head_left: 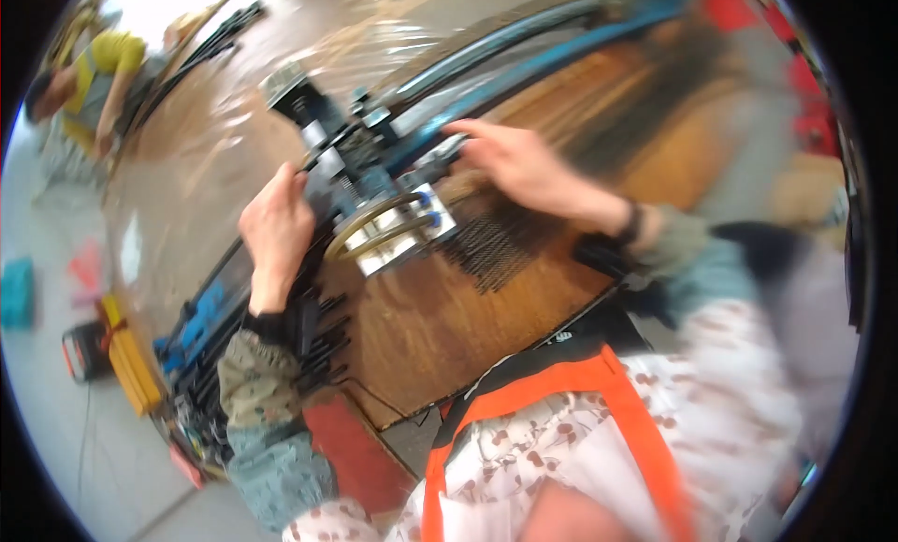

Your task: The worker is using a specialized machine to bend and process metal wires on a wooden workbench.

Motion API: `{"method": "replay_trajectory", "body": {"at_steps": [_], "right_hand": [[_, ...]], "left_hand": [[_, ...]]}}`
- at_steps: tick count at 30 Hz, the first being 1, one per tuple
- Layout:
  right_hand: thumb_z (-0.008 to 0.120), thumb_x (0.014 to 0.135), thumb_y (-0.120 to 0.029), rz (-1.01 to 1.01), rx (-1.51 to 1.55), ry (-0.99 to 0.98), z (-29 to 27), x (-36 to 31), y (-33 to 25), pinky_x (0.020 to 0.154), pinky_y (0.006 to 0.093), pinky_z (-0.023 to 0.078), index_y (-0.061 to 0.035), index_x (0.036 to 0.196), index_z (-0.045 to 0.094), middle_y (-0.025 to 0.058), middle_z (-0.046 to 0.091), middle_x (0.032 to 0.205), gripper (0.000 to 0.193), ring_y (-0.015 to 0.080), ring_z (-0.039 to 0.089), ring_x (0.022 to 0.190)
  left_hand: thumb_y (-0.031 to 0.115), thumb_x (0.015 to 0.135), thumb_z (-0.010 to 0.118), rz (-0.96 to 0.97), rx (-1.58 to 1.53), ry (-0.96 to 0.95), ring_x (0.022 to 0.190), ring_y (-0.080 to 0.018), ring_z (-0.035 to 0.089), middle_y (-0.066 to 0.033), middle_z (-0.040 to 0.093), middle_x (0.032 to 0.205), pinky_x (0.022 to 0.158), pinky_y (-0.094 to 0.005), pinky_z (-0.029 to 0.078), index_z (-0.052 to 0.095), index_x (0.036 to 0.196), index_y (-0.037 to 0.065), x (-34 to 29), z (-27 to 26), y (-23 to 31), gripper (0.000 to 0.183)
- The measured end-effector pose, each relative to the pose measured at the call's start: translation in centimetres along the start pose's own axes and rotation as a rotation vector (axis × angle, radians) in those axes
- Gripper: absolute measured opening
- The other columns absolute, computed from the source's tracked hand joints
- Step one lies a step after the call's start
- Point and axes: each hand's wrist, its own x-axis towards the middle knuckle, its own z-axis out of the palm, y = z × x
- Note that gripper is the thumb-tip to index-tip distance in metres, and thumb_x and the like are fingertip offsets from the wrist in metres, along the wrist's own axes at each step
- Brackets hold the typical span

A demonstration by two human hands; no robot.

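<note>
While looking down on the brown tabletop [421, 336], straight to the black-and-metal machine [369, 182] at eleven o'clock! Across to the right hand [513, 165] at one, stretching a forefinger; now the left hand [278, 222] past nine, curled beside the machine. Impossible to tell whether gripping! Finally, two curved hoses [393, 231] at ten.

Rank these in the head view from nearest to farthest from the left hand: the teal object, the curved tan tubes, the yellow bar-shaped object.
From the left hand:
1. Curved tan tubes: just to its right, on the machine.
2. Yellow bar-shaped object: lower left.
3. Teal object: at the far left edge.
</note>
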Motion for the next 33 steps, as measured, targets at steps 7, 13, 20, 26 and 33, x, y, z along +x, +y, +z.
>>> {"method": "replay_trajectory", "body": {"at_steps": [7, 13, 20, 26, 33], "right_hand": [[0.058, 0.098, -0.018, -0.154, 0.105, -0.157, 0.6, 1.9, 0.6, 0.067, 0.032, 0.052, -0.001, 0.11, 0.065, 0.0098, 0.068, 0.082, 0.021, 0.0192, 0.065, 0.072], [0.07, 0.084, -0.019, -0.346, -0.841, -0.452, -8.2, 3.0, 4.4, 0.076, 0.043, 0.053, -0.0037, 0.096, 0.064, 0.0134, 0.063, 0.091, 0.021, 0.0326, 0.063, 0.089], [0.063, 0.076, -0.006, -0.557, -1.029, -0.614, -7.6, 4.1, 9.9, 0.076, 0.0473, 0.049, -0.0035, 0.097, 0.054, 0.0186, 0.061, 0.098, 0.023, 0.0397, 0.06, 0.091], [0.053, 0.07, 0.004, -0.451, -0.673, -0.484, -7.7, 0.3, 2.3, 0.074, 0.0513, 0.047, -0.0015, 0.097, 0.054, 0.0235, 0.059, 0.095, 0.028, 0.0443, 0.058, 0.089], [0.066, 0.073, -0.003, -0.235, -0.677, -0.85, -1.0, -0.1, -0.9, 0.067, 0.0487, 0.049, -0.0057, 0.099, 0.058, 0.0193, 0.061, 0.082, 0.027, 0.0383, 0.061, 0.075]], "left_hand": [[0.016, 0.096, 0.054, 0.09, 0.05, 0.071, 0.073, -0.0429, 0.059, -0.0199, 0.06, 0.078, 0.059, -0.0488, 0.045, 0.055, 0.09, 0.007, -0.7, -0.1, -0.7, 0.011], [0.01, 0.091, 0.06, 0.368, 0.194, 0.209, 0.073, -0.031, 0.061, -0.0109, 0.061, 0.082, 0.059, -0.0417, 0.047, 0.058, 0.094, 0.009, 0.3, -0.4, -4.4, 0.004], [0.023, 0.093, 0.06, 0.193, 0.611, 0.294, 0.115, -0.0217, 0.054, -0.0007, 0.063, 0.116, 0.094, -0.0425, 0.037, 0.058, 0.13, 0.024, -4.1, -2.9, -15.9, 0.037], [0.02, 0.089, 0.067, -0.084, 0.399, 0.326, 0.09, -0.0221, 0.058, -0.0017, 0.062, 0.093, 0.076, -0.039, 0.037, 0.064, 0.108, 0.017, -13.9, -8.1, -10.0, 0.02], [0.02, 0.081, 0.075, -0.363, 0.341, -0.178, 0.086, -0.0226, 0.054, -0.001, 0.058, 0.09, 0.074, -0.0383, 0.038, 0.062, 0.093, 0.015, -30.1, -8.0, -3.8, 0.018]]}}
